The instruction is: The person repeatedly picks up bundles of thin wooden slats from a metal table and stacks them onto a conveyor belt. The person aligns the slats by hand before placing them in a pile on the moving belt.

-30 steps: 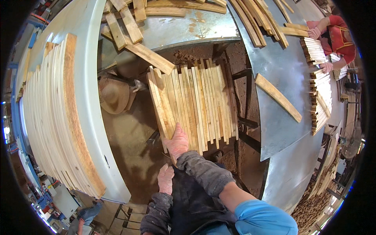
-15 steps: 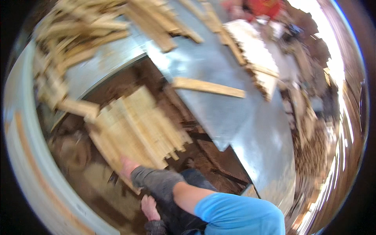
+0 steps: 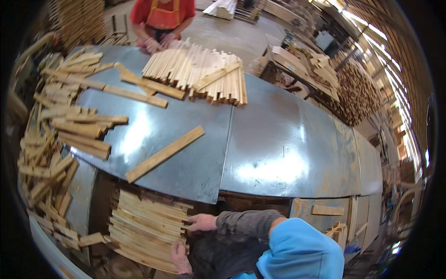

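Note:
A flat layer of pale wooden strips (image 3: 146,228) lies side by side in front of me, in the gap at the near side of the metal table. My right hand (image 3: 203,222) reaches the strips' uneven right ends, its fingers stretched out against them. Closer to me, my left hand (image 3: 180,256) rests at the same ends with fingers extended along them. Neither hand is wrapped round a strip. On the metal tabletop (image 3: 265,139) beyond, a single wooden strip (image 3: 165,154) lies at a slant.
Loose strips (image 3: 51,172) are heaped along the left side. Across the table, a person in a red shirt (image 3: 162,18) has both hands near a row of strips (image 3: 195,69). A short wooden piece (image 3: 327,210) lies on a lower surface at the right.
The view has swung round and sharpened. My right hand has left the near edge of the strip layer and is now at its right ends. The left hand now touches those ends too.

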### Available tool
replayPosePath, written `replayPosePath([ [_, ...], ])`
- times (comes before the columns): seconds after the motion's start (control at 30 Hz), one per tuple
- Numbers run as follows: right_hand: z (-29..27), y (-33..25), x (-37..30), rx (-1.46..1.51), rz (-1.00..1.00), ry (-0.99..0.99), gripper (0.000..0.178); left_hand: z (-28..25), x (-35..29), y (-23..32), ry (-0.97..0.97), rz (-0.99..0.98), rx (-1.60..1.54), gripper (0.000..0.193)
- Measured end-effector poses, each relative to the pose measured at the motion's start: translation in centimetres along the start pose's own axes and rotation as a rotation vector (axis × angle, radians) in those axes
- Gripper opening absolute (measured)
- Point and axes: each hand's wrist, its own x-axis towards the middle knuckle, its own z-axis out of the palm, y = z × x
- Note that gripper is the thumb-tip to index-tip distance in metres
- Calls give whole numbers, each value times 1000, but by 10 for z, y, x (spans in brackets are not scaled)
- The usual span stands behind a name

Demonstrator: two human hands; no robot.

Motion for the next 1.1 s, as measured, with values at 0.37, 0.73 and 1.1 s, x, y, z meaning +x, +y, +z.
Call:
replayPosePath([
  [0.37, -361, 174, -102, 62, 174, 1440, 80, 295, 116, 108, -361, 170, 360, 47],
  [0.73, -566, 386, -238, 151, 652, 1541, 76, 506, 116, 53, -745, 140, 802, 50],
  [1.1, -520, 328, -199, 179, 595, 1631, 92, 520, 164, 52, -794, 119, 1241, 71],
])
